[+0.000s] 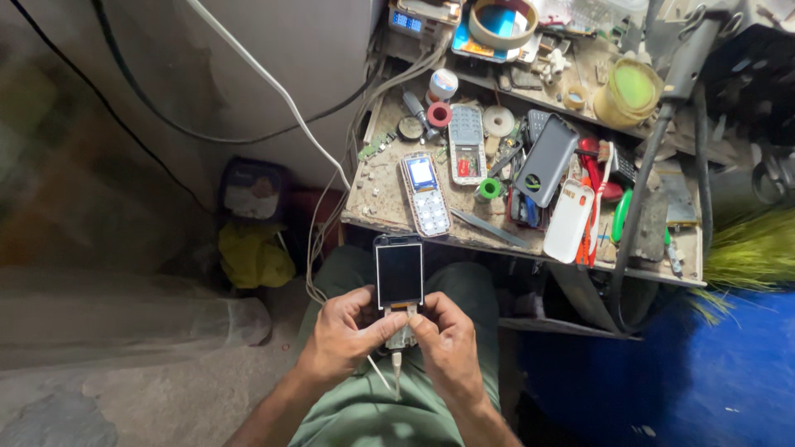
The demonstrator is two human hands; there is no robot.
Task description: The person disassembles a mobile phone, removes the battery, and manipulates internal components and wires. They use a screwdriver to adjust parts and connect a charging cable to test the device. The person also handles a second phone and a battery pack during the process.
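Both hands hold a small opened keypad phone (398,277) over my lap, its dark screen facing up. My left hand (344,331) grips the lower left of the phone, thumb pressed on the board below the screen. From the right, my right hand (447,343) pinches the same lower part. A thin white cable (396,368) hangs from the phone's bottom end between my hands. On the workbench (377,217) ahead lie a white keypad phone (425,193) with a lit blue screen and a grey keypad phone (467,142).
The bench is crowded: a dark power bank (546,160), a white phone cover (568,220), tape rolls (502,22), a yellow-green jar (629,91), screwdrivers and tweezers. White wires (327,215) hang down its left edge. A yellow bag (251,255) sits on the floor left; a blue surface (662,372) lies right.
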